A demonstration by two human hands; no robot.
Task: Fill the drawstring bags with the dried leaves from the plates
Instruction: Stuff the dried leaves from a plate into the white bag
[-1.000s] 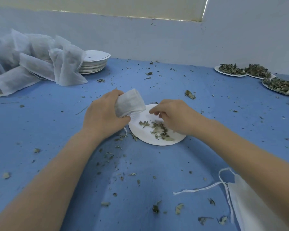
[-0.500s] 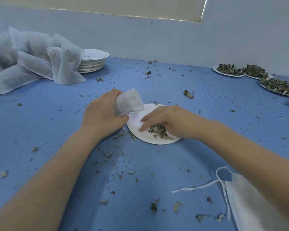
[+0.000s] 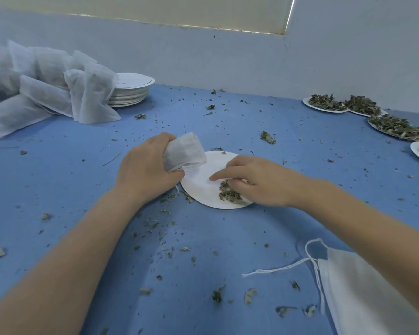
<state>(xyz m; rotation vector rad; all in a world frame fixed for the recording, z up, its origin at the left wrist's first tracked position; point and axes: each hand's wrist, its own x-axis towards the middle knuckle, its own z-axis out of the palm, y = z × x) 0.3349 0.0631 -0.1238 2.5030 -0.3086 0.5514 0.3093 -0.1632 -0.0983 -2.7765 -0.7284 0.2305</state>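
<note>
My left hand (image 3: 145, 170) grips a small white drawstring bag (image 3: 183, 152), holding it at the left rim of a white paper plate (image 3: 198, 182) in the middle of the blue table. My right hand (image 3: 257, 181) lies over the plate, fingers curved down onto a small heap of dried leaves (image 3: 229, 194) at its near right side, index finger stretched toward the bag. Whether the fingers hold leaves is hidden under the hand.
Plates heaped with dried leaves (image 3: 397, 125) line the far right edge. A stack of white plates (image 3: 130, 91) and a pile of white bags (image 3: 49, 85) sit far left. More flat bags with loose strings (image 3: 363, 296) lie near right. Leaf crumbs litter the blue cloth (image 3: 58, 189).
My right hand swept from the plate's far side toward its near right edge, pushing the scattered leaves into one small heap. The left hand and bag stayed put.
</note>
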